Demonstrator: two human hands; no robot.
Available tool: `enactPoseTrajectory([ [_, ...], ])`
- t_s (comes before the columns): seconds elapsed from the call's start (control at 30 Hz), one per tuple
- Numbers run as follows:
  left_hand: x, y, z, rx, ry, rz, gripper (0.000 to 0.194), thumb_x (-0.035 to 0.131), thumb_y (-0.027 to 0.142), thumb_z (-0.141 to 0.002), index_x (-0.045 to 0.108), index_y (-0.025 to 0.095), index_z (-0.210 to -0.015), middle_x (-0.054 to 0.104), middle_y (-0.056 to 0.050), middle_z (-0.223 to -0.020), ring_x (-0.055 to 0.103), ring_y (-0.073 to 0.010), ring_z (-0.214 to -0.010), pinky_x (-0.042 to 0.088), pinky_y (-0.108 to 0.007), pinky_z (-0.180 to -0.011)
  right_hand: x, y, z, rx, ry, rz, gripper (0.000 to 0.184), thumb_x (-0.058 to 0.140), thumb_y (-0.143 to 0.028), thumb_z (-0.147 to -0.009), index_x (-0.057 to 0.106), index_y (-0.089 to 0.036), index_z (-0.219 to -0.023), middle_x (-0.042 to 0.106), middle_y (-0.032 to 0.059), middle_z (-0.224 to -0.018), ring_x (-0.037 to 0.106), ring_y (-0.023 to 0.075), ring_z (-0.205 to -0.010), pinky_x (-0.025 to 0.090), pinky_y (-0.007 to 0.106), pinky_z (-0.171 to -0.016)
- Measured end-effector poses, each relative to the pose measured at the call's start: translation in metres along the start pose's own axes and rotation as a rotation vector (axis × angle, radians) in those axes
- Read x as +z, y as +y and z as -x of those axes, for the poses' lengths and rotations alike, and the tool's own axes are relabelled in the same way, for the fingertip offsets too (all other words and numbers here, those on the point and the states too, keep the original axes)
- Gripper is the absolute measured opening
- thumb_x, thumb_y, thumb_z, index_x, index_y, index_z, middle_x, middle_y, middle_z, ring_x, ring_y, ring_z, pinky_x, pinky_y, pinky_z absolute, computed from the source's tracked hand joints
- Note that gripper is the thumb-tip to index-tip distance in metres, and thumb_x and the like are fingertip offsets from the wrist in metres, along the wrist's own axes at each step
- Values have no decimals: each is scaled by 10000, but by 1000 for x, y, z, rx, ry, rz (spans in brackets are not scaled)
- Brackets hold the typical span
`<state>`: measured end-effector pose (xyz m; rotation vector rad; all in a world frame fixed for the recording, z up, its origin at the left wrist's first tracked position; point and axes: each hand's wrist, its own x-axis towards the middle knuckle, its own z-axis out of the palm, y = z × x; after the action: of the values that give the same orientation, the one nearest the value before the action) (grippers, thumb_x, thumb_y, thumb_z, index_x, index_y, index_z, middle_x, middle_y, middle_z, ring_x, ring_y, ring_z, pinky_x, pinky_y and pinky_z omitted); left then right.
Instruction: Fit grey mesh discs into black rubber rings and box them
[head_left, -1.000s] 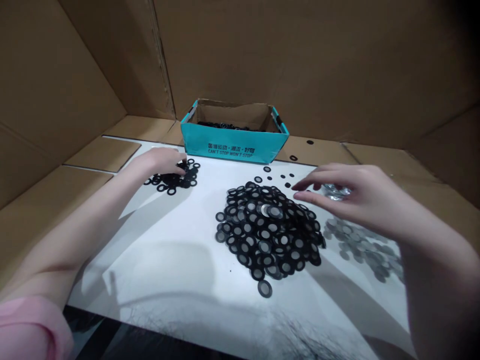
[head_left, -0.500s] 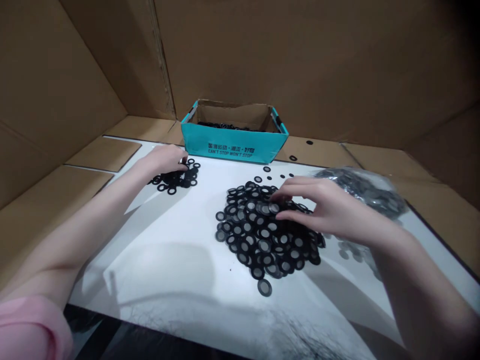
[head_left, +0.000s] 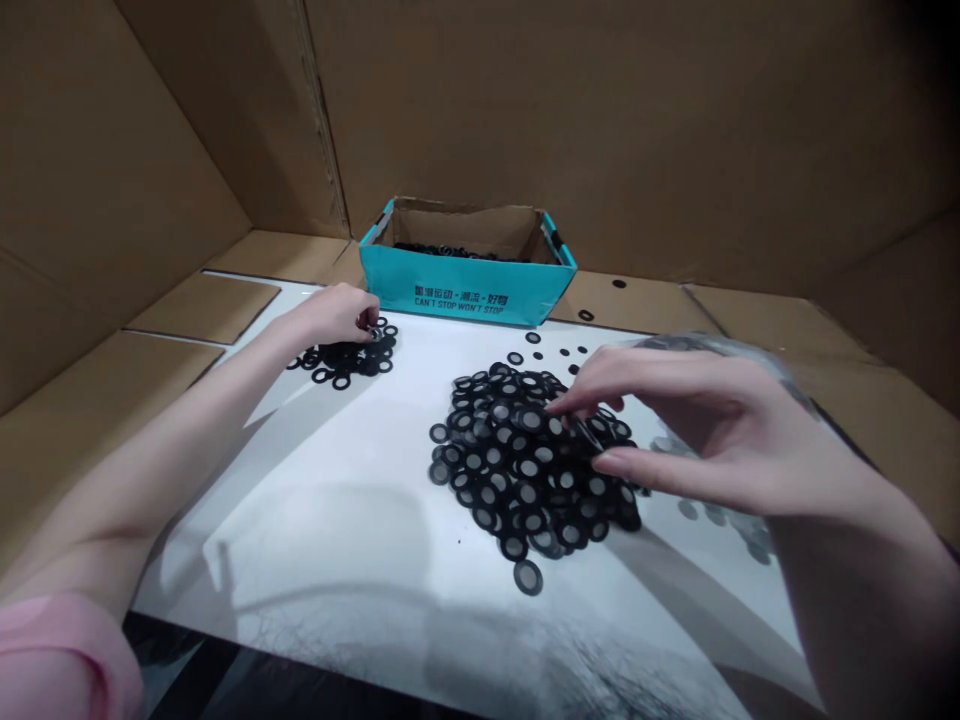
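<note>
A thin disc [head_left: 590, 434] sits pinched in your right hand [head_left: 697, 420], nearly edge-on, its edge slanting from far left to near right, over the pile of ringed discs [head_left: 517, 490]. Your left hand [head_left: 334, 314] curls at the black rings [head_left: 341, 362], far left, its grip unclear. Beyond, a teal box [head_left: 397, 285] reads "CAN'T STOP WON'T STOP"; white surface [head_left: 330, 530] spreads between the piles.

"CAN'T STOP WON'T STOP" on box [head_left: 466, 276]
</note>
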<state>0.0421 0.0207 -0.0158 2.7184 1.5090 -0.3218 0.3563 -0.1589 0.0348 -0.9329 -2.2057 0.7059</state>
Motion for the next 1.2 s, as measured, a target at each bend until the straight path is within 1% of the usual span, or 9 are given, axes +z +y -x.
enactPoseTrajectory([
  [0.27, -6, 7, 3, -4, 24, -39, 378, 506, 435, -840, 619, 194, -1108, 696, -64, -1111, 637, -211, -948, 393, -230, -686, 1, -4, -1, -77, -32, -21, 354, 708, -113, -754, 671, -299, -1052, 712, -18, -897, 624, 135, -832, 511, 288, -734],
  [0.4, 1, 3, -2, 20, -10, -66, 282, 525, 373, -842, 664, 217, -1031, 723, -41, -1010, 647, -199, -911, 377, -222, -652, 2, -2, 0, -102, -27, -34, 386, 717, -152, -753, 662, -295, -1107, 707, -11, -940, 626, 137, -857, 509, 285, -764],
  [0.47, 6, 0, -5, 25, -1, -69, 263, 538, 367, -833, 673, 210, -995, 724, -46, -982, 649, -205, -902, 370, -227, -634, 2, -2, 0, -133, -43, -45, 421, 717, -152, -748, 657, -295, -1139, 710, -9, -973, 632, 141, -883, 513, 281, -789],
  [0.57, 9, -3, -7, 34, 27, -53, 270, 556, 360, -808, 665, 194, -991, 720, -53, -974, 651, -213, -888, 370, -234, -618, 1, -2, -2, -166, -70, -67, 415, 707, -119, -741, 676, -294, -1116, 716, -13, -993, 644, 140, -902, 526, 264, -799],
  [0.7, 7, -2, -5, 39, 73, -18, 318, 556, 330, -768, 644, 184, -1035, 721, -38, -925, 654, -196, -842, 400, -232, -653, 2, 0, -2, -165, -92, -94, 416, 707, -82, -720, 676, -288, -1080, 721, -17, -979, 656, 151, -915, 538, 284, -833],
  [0.83, 5, 0, -3, 71, 101, 4, 446, 512, 322, -768, 595, 222, -1195, 706, -17, -923, 644, -178, -814, 389, -223, -656, 3, 3, 1, -129, -92, -105, 446, 715, -76, -701, 647, -294, -1084, 718, -23, -973, 661, 159, -886, 551, 304, -807],
  [0.97, 4, 2, -2, 89, 109, 12, 375, 469, 318, -792, 664, 232, -1101, 690, -32, -918, 632, -180, -811, 359, -226, -632, 2, 1, 2, -106, -80, -90, 383, 698, -109, -730, 646, -299, -1060, 717, -35, -953, 662, 146, -866, 552, 282, -771],
  [1.07, 4, 1, -2, 70, 127, 29, 354, 454, 368, -820, 675, 211, -1047, 696, -38, -897, 630, -188, -798, 352, -233, -622, -1, 4, 2, -54, -46, 42, 295, 688, -174, -761, 656, -288, -1031, 718, -31, -935, 664, 142, -849, 545, 267, -741],
  [1.2, 3, 0, -2, 55, 139, 53, 359, 462, 413, -828, 669, 190, -1017, 702, -45, -886, 628, -183, -764, 365, -235, -631, -6, 28, 2, 77, -33, 402, 183, 624, -306, -818, 681, -224, -971, 719, 30, -905, 662, 178, -806, 528, 319, -707],
])
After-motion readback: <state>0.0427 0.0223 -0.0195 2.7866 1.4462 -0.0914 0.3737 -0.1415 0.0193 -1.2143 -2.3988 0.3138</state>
